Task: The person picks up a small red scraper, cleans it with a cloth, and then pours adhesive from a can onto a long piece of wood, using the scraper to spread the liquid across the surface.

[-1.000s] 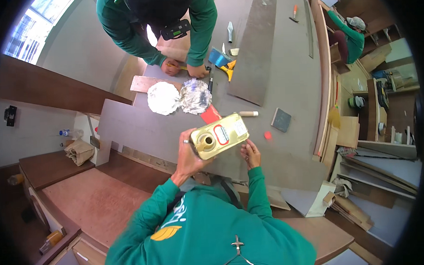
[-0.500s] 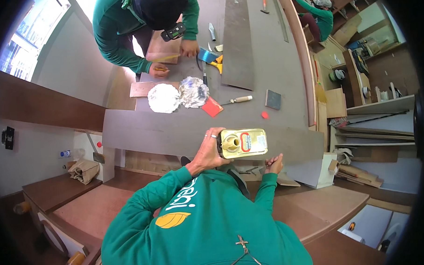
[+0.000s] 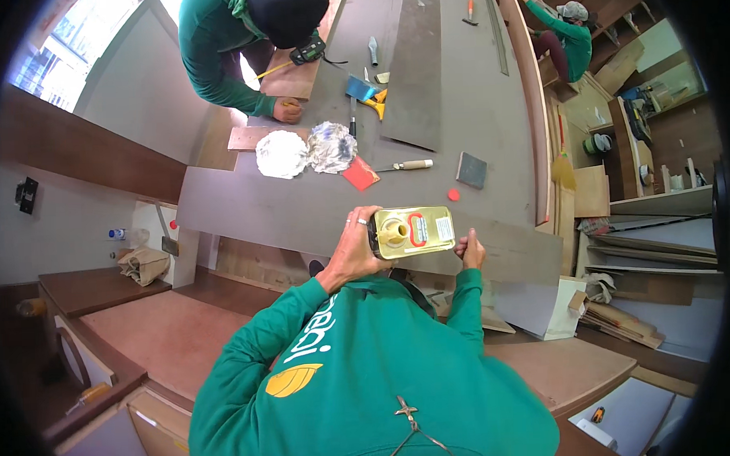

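Note:
My left hand [image 3: 351, 251] grips the spout end of a rectangular gold metal can [image 3: 431, 235], its spout side facing up, above the table's near edge. The can's round spout stands uncapped. Close by the can's other end, my right hand [image 3: 471, 250] has its fingers curled in; whether anything small is between them is hidden. Beyond the can, a red cap [image 3: 453, 195] lies on the brown tabletop [image 3: 260, 211]. Farther off are a red square pad [image 3: 361, 173], a wooden-handled tool [image 3: 413, 165] and a dark square block [image 3: 471, 170].
Two round crumpled-wrapped things, one white [image 3: 281, 154] and one foil-like [image 3: 332, 147], sit left of the pad. Across the table, a co-worker's hand [image 3: 288, 110] rests near a board and yellow tape. A blue-and-yellow scraper [image 3: 365, 91] lies beside a long panel [image 3: 415, 89].
My right hand has risen from below toward the can's right end. The can has shifted slightly up in view. One of the co-worker's hands has gone out of sight, and yellow tape now shows.

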The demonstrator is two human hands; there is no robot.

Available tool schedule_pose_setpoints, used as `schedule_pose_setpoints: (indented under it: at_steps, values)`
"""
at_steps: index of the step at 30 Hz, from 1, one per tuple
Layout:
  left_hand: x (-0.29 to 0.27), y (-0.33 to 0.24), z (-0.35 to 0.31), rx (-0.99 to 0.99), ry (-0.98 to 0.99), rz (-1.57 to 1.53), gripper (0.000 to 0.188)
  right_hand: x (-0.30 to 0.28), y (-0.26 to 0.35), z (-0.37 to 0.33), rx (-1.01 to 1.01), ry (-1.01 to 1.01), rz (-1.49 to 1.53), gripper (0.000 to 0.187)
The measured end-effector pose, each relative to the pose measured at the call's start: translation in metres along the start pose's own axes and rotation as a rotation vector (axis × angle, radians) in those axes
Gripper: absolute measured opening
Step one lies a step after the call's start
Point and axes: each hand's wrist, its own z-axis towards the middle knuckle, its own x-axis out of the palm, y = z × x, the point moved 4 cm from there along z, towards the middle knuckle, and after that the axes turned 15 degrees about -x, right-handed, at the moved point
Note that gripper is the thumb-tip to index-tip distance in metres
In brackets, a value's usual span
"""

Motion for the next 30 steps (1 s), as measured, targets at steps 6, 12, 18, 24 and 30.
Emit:
schedule_pose_setpoints:
  at_steps: [6, 12, 18, 24, 30]
  values:
    - [0.067, -0.064, 0.023, 0.026, -0.040, 0.038, 0.091, -0.025, -0.046, 0.017, 0.051, 0.250, 0.211, 0.050]
    - [0.162, -0.120, 0.046, -0.060, 0.079, -0.404, 0.090, -0.067, -0.031, 0.015, 0.173, 0.259, 0.966, 0.080]
    - [0.248, -0.191, 0.049, -0.122, 0.259, -0.494, 0.090, -0.148, 0.029, 0.036, -0.136, 0.063, 1.428, 0.076]
    - [0.276, -0.201, 0.050, -0.273, 0.359, -0.711, 0.069, -0.192, 0.028, 0.046, -0.161, 0.138, 1.353, 0.055]
    - [0.312, -0.251, 0.056, -0.154, 0.660, -0.433, 0.080, -0.250, 0.018, 0.031, -0.248, -0.647, 1.239, 0.061]
